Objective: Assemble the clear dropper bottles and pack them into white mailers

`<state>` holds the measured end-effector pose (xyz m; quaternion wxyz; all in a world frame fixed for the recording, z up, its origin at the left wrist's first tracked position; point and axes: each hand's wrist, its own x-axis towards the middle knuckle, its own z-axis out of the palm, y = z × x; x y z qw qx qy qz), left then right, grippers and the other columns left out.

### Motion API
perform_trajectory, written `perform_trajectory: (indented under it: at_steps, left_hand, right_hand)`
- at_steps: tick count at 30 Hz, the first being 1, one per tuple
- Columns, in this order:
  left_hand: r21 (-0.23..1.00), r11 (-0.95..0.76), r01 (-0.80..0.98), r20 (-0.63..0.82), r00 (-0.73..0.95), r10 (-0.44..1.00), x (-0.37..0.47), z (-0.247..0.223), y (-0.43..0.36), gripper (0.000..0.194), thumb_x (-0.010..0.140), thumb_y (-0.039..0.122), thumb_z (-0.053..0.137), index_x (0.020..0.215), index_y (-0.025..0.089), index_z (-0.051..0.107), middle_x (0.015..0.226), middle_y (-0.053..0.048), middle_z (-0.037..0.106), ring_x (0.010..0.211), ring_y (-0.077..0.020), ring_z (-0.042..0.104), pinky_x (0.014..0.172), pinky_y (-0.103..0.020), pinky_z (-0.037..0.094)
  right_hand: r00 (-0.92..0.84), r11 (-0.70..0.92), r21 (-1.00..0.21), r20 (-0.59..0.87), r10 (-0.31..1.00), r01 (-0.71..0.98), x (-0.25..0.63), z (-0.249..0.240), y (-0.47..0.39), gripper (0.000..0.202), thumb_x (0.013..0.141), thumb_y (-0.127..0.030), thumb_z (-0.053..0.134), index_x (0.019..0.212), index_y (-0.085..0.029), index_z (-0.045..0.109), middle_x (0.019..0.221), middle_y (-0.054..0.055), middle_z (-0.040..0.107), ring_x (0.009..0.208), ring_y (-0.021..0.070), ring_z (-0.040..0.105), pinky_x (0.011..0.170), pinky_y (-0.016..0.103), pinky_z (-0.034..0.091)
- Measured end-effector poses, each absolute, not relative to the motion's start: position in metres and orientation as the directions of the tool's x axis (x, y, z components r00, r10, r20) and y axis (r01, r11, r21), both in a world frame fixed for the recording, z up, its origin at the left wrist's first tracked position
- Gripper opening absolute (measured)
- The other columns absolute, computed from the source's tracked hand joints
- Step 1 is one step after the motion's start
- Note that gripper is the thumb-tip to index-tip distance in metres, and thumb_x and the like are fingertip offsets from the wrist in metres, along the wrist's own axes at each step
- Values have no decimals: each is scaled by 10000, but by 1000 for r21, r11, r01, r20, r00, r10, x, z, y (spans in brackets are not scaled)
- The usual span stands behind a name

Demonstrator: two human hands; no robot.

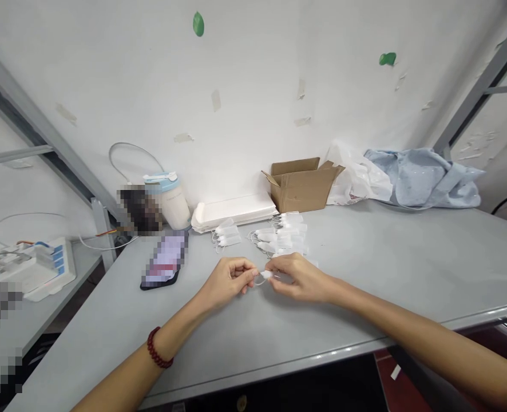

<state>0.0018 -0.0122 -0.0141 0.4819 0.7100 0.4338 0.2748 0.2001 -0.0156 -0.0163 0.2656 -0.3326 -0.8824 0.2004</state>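
Note:
Above the grey table (322, 326), my left hand (232, 280) pinches the thin white loop of a small tag. My right hand (298, 277) grips the same tag (266, 274) by its white head, and its clear flat part is mostly hidden behind the fingers. The two hands are close together, fingertips nearly meeting. Just beyond them lies a pile of similar white tags with loops (285, 232). A smaller group of tags (228, 234) lies to its left.
A phone (165, 260) lies left of my hands, with a blue-lidded cup (174, 203) behind it. Along the wall are stacked white sheets (236, 210), an open cardboard box (305, 187), a white plastic bag (356, 174) and blue cloth (429, 177). A power strip (54, 269) is far left.

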Motion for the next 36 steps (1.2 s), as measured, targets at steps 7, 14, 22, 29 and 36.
perform_trajectory:
  at_steps: [7, 14, 22, 29, 36]
  left_hand:
    - [913, -187, 362, -1, 461, 887, 1, -7, -6, 246, 793, 354, 537, 674, 140, 567, 574, 22, 539, 470, -73, 474, 489, -199, 387]
    - [930, -141, 339, 109, 112, 988, -26, -11, 24, 258, 751, 378, 566, 648, 141, 556, 533, 33, 512, 447, -66, 438, 471, -197, 354]
    - [934, -72, 351, 111, -92, 990, -45, -29, 46, 264, 713, 388, 558, 613, 145, 527, 513, 34, 483, 411, -72, 425, 425, -209, 332]
    - [843, -89, 530, 202, -158, 967, -47, -39, 53, 242, 709, 375, 530, 626, 152, 576, 473, 28, 523, 390, -101, 447, 448, -225, 335]
    - [763, -84, 641, 275, -204, 940, -48, -38, 54, 247, 729, 357, 498, 769, 148, 622, 560, -2, 592, 435, -136, 508, 482, -240, 363]
  right_hand:
    - [-623, 692, -474, 323, 712, 545, 199, -17, -10, 160, 832, -217, 490, 910, -128, 597, 798, 70, 641, 711, 160, 567, 658, 267, 422]
    - [-563, 715, -246, 473, 678, 654, 207, -26, 7, 303, 886, -280, 461, 1148, -139, 518, 1069, 130, 595, 983, 237, 477, 814, 370, 440]
    - [-638, 703, -13, 409, 653, 711, 206, -30, 6, 283, 885, -264, 469, 1136, -185, 573, 1183, 156, 533, 1083, 294, 407, 831, 444, 379]
    - [-623, 653, 20, 323, 713, 757, 207, -35, 9, 271, 894, -319, 461, 1067, -193, 627, 1172, 156, 542, 1108, 337, 386, 830, 476, 344]
    - [-624, 654, 1, 302, 721, 756, 206, -33, 7, 277, 902, -320, 447, 1067, -179, 620, 1160, 151, 556, 1093, 325, 400, 840, 470, 318]
